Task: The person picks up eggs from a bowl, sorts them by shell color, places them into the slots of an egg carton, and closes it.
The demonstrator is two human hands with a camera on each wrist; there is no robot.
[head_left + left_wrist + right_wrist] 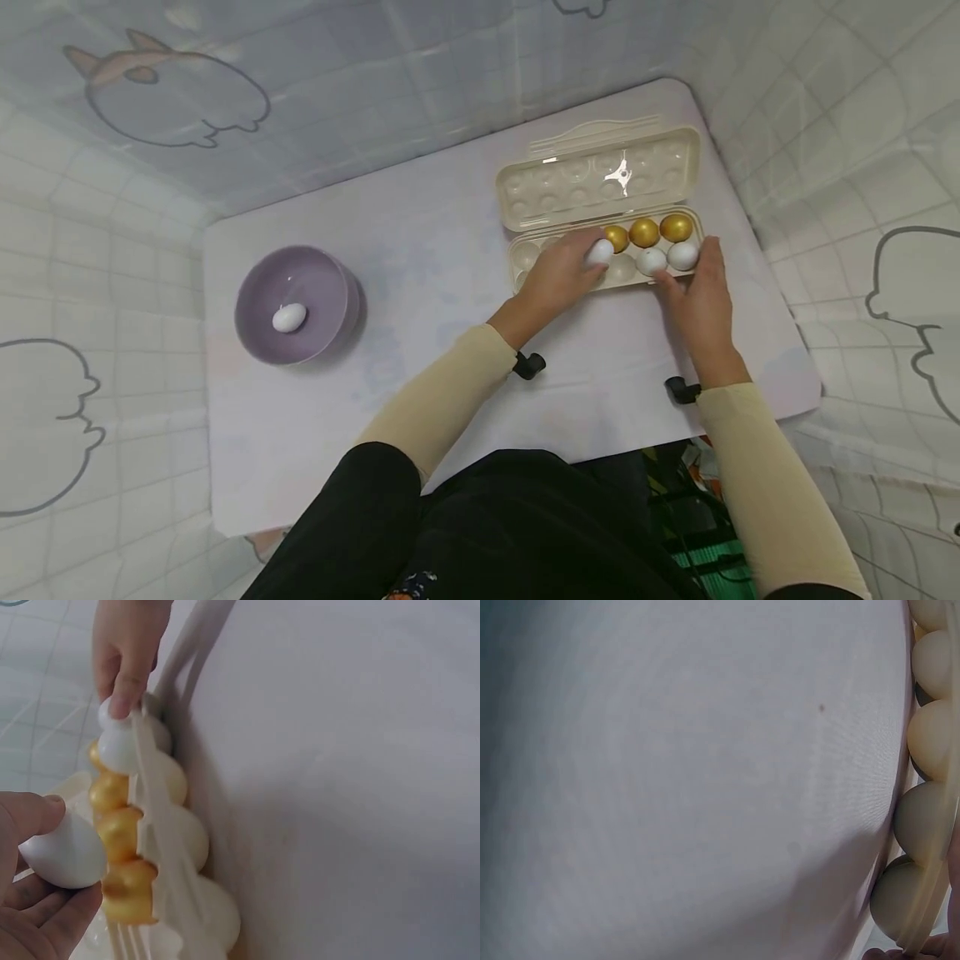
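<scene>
A purple bowl [330,287] is sitting on the left part of the desk [420,242], well apart from the carton, and is holding one white egg [288,317].

White tabletop [690,780] is seen filling most of view; cream egg carton [922,817] underside cups are lined along right edge, touching the tabletop.

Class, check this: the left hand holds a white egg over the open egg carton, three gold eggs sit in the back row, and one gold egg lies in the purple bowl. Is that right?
Not quite. The egg in the purple bowl is white, not gold, as the head view shows. The rest stands: the left hand holds a white egg over the open egg carton, and three gold eggs sit in its back row.
</scene>
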